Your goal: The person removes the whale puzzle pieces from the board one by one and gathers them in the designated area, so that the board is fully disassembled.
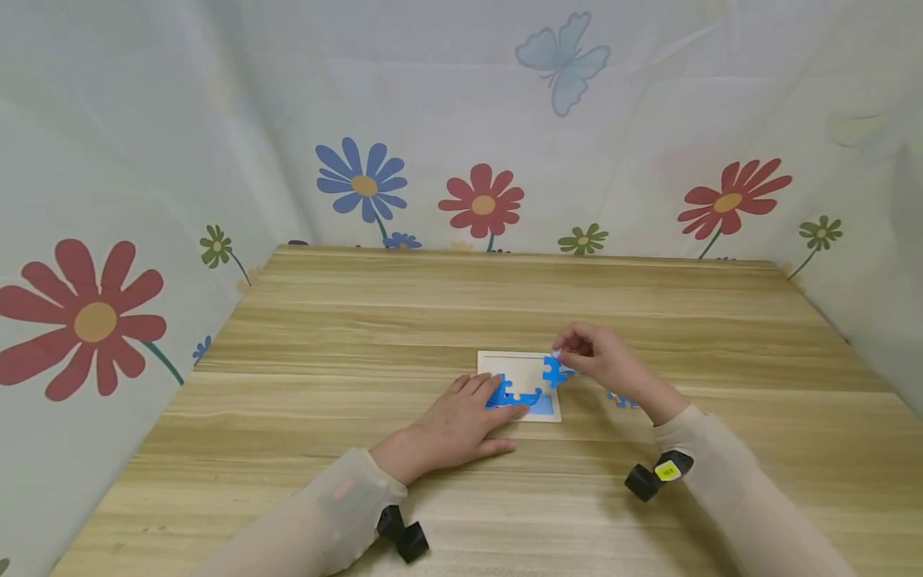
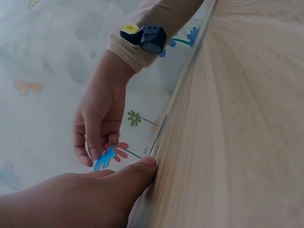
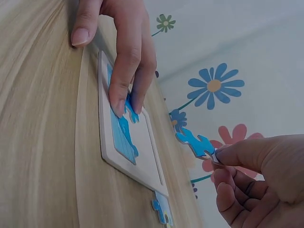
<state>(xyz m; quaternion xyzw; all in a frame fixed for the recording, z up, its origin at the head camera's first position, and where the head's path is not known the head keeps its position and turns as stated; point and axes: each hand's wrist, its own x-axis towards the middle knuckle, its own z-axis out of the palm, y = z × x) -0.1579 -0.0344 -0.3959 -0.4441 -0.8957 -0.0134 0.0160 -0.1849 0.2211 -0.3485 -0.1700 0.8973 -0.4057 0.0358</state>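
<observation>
While the L hand (image 1: 456,422) lies w/ extended fingers on the blue-printed pcs (image 1: 530,399) at the jigsaw tray's (image 1: 522,370) 6-to-9 o'clock side, clasping nothing, the R hand (image 1: 609,358) pinches a blue jigsaw pc (image 1: 553,373) btwn thumb & fingers, raised off the tray at approx. 2 o'clock. Loose blue pc(s) (image 1: 622,400) on the wood-grain table (image 1: 360,320), tray's 3 o'clock.
</observation>
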